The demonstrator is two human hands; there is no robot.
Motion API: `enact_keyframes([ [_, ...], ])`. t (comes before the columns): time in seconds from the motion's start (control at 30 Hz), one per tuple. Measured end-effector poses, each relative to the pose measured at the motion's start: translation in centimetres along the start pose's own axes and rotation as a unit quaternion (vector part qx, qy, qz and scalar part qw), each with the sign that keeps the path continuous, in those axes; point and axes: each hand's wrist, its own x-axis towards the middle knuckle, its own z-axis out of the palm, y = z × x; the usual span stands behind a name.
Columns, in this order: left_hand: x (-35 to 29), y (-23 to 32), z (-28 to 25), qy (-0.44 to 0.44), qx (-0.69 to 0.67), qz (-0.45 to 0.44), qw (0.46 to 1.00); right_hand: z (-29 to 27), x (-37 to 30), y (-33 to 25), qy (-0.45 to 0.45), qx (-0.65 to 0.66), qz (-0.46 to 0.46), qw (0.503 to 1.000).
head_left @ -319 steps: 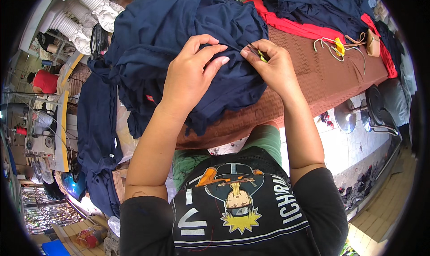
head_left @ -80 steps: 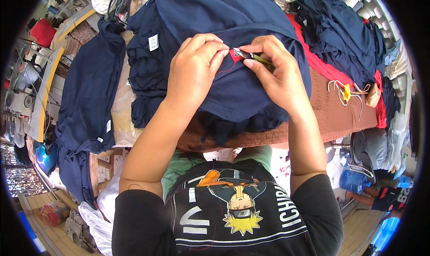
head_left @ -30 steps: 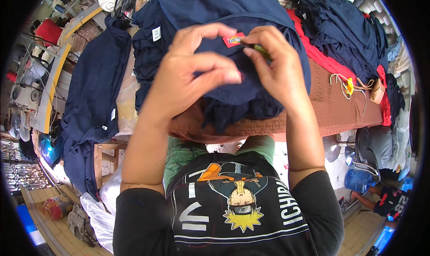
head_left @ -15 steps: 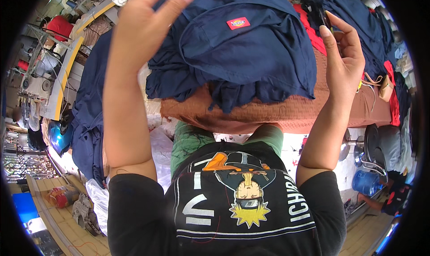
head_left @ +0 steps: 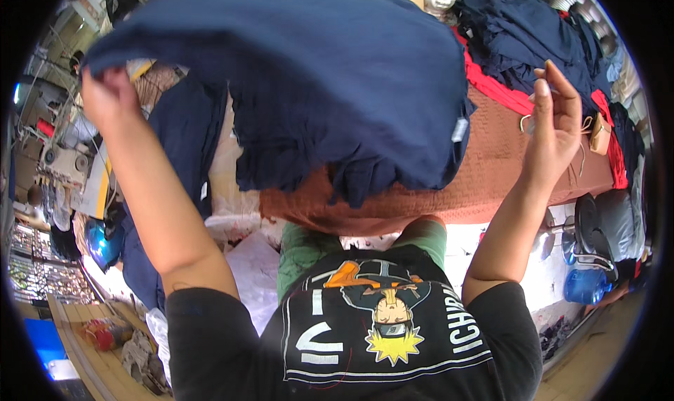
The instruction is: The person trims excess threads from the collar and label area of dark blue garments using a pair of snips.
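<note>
A navy blue cloth garment [head_left: 302,71] billows over the table, its upper left edge lifted. My left hand [head_left: 112,99], blurred by motion, is closed on that edge at the far left. A small white label [head_left: 459,130] shows on the garment's right side. My right hand [head_left: 558,120] is raised over the right of the table, apart from the garment. Its thumb and forefinger tips are close together and the other fingers curl in. A small pale and yellowish bit shows beside its palm; I cannot make out what it is.
The table wears a brown cloth [head_left: 502,155]. More navy garments [head_left: 526,36] and red cloth [head_left: 491,85] are heaped at the far right. Navy cloth [head_left: 182,120] hangs at left, near a sewing machine [head_left: 67,159]. A blue water jug [head_left: 586,286] lies at lower right.
My left hand has swung left and down, pulling the garment's edge over with it. The red patch on the garment no longer shows. My right hand has moved slightly right and lower.
</note>
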Motion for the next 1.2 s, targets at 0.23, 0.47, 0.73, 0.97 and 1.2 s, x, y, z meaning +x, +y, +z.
enact_keyframes([
  [0.23,-4.5,-4.5,-12.0,0.239,0.248,-0.134,0.929,0.7,-0.1,3.8,-0.019,-0.052,0.029,0.998],
  [0.47,-25.2,-5.9,0.2,-0.332,0.461,0.010,0.823,2.5,-1.1,5.8,-0.138,-0.040,0.145,0.979],
  [0.73,-31.6,-9.4,-0.2,-0.425,0.469,-0.068,0.771,4.7,-5.2,4.4,-0.249,-0.078,0.166,0.951],
  [0.97,-25.8,-5.9,1.1,-0.387,0.222,-0.374,0.813,2.8,-4.9,4.6,-0.253,-0.053,0.204,0.944],
  [1.2,-26.0,-5.3,1.3,-0.376,0.252,-0.336,0.826,3.2,-5.1,4.4,-0.260,-0.035,0.200,0.944],
])
